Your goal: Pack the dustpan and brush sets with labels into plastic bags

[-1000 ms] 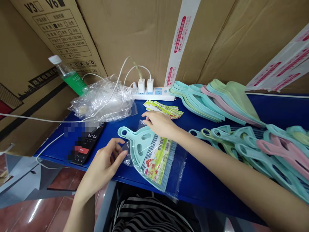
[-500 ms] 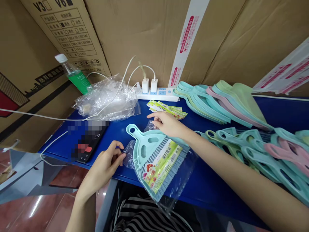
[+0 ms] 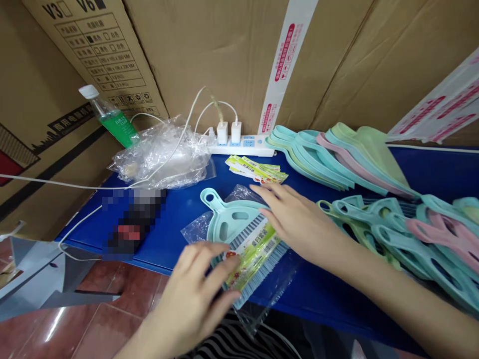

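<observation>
A light blue dustpan [image 3: 217, 219] with a grey-bristled brush [image 3: 254, 279] on it lies inside a clear plastic bag [image 3: 194, 230] at the table's front edge. Its handle points up and left. A green and yellow printed label [image 3: 251, 252] covers the middle of the brush. My left hand [image 3: 202, 286] is over the lower left side of the set, its fingers apart and reaching onto the label. On the upper right side, my right hand [image 3: 295, 224] is open with fingers stretched over the dustpan's edge. Whether either palm presses down cannot be told.
Stacked dustpans [image 3: 337, 154] and a pile of brushes [image 3: 400, 229] are on the right. Behind lie loose labels [image 3: 256, 169], a power strip [image 3: 247, 145], plastic bags [image 3: 164, 154] and a green bottle [image 3: 118, 127]. A white cable [image 3: 67, 182] crosses the left side. Cardboard boxes [image 3: 224, 60] stand behind.
My left hand has moved right from beside the bag onto the set's lower left side. My right hand has shifted right and down, from above the dustpan to its upper right edge.
</observation>
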A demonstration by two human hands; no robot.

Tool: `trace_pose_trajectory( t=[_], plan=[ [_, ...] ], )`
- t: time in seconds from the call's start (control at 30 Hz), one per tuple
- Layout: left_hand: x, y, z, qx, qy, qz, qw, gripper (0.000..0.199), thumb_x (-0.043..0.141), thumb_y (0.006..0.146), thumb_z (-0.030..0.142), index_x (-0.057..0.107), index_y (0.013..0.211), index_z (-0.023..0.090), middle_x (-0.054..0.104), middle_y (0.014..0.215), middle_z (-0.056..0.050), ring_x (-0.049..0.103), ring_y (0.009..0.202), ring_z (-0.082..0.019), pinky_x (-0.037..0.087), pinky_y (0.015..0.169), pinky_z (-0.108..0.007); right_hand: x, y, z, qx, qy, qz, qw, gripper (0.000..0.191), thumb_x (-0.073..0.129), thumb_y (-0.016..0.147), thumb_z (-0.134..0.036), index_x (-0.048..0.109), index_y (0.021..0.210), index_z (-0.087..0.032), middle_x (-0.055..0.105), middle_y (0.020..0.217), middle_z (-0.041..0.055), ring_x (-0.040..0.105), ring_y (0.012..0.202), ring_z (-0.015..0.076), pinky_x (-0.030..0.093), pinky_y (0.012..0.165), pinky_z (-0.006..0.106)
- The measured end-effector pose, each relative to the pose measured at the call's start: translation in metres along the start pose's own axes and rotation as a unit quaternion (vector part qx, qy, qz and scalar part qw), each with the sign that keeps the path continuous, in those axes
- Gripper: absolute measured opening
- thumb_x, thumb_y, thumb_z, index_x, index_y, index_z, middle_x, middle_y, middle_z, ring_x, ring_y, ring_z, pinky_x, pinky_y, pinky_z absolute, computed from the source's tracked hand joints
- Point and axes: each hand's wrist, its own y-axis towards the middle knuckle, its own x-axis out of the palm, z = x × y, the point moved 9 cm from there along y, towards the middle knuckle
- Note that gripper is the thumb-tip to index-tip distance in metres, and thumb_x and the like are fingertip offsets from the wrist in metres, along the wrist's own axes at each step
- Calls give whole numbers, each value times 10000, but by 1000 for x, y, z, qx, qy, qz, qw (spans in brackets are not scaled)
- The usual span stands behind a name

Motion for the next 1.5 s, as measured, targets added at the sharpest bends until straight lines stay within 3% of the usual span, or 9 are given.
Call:
trace_pose_trajectory(
  t=[0.07, 0.13, 0.3, 0.4, 0.6, 0.97, 1.17, 1.37, 1.5],
  plan=[
    [14, -1, 18, 33, -31, -27, 999, 380, 525, 936, 406, 578, 1217, 156, 644, 1107, -125, 575, 1009, -250, 525, 814, -370, -4, -30, 5, -20, -74, 21, 997, 407, 367, 936, -237, 599, 1255, -136, 658, 1132, 188, 634, 1013, 344, 547, 768, 484],
    [22, -1, 28, 46, -31, -25, 998, 393, 551, 917, 376, 574, 1221, 129, 648, 1111, -139, 579, 1034, -264, 527, 839, -390, -5, -57, 10, -38, -89, 51, 994, 406, 343, 959, -291, 596, 1245, -151, 687, 1065, 172, 657, 946, 323, 557, 725, 453],
    [35, 6, 35, 36, 33, -24, 998, 368, 499, 907, 215, 570, 1248, 97, 661, 1138, -150, 590, 1032, -279, 528, 838, -416, 2, -87, 29, 31, 4, 97, 995, 400, 350, 982, -298, 521, 1318, -163, 684, 958, 115, 680, 844, 239, 567, 680, 349],
    [37, 8, 35, 20, 69, -12, 997, 361, 456, 906, 163, 578, 1240, 99, 672, 1130, -142, 610, 976, -264, 534, 789, -396, 8, -89, 33, 63, 69, 91, 992, 400, 349, 978, -257, 519, 1339, -225, 655, 896, 74, 673, 774, 206, 559, 639, 318],
    [39, 4, 31, 20, 113, -10, 993, 393, 415, 891, 86, 579, 1247, 118, 692, 1148, -113, 647, 931, -235, 557, 742, -358, 6, -91, 27, 45, 80, 78, 993, 405, 361, 972, -230, 525, 1342, -249, 628, 816, 47, 650, 758, 195, 560, 671, 320],
    [40, 13, 26, 33, 166, 0, 986, 366, 372, 929, 54, 622, 1186, 130, 730, 1069, -99, 699, 890, -204, 612, 757, -317, 11, -98, 19, 35, 74, 49, 995, 524, 342, 988, -264, 309, 1511, -266, 658, 837, 35, 679, 794, 200, 570, 833, 391],
    [36, 14, 21, 48, 136, 5, 990, 352, 345, 963, 67, 668, 1097, 116, 739, 1045, -96, 707, 914, -195, 608, 779, -307, 17, -108, 17, 31, 56, 20, 998, 564, 331, 992, -284, 209, 1542, -264, 675, 905, 51, 683, 843, 207, 550, 888, 448],
    [25, 9, 9, 68, 68, -4, 995, 332, 363, 999, 146, 683, 1086, 168, 744, 1025, -74, 687, 963, -190, 568, 775, -302, -1, -96, 4, -24, 22, 36, 999, 465, 332, 993, -265, 430, 1447, -253, 663, 934, 84, 644, 808, 210, 570, 697, 349],
    [18, 2, 2, 68, 45, -14, 997, 325, 371, 997, 151, 685, 1078, 178, 740, 945, -70, 672, 860, -178, 553, 719, -297, -4, -82, -8, -98, -22, 26, 995, 426, 334, 971, -189, 604, 1296, -245, 683, 1102, 112, 627, 943, 240, 551, 794, 417]
  ],
)
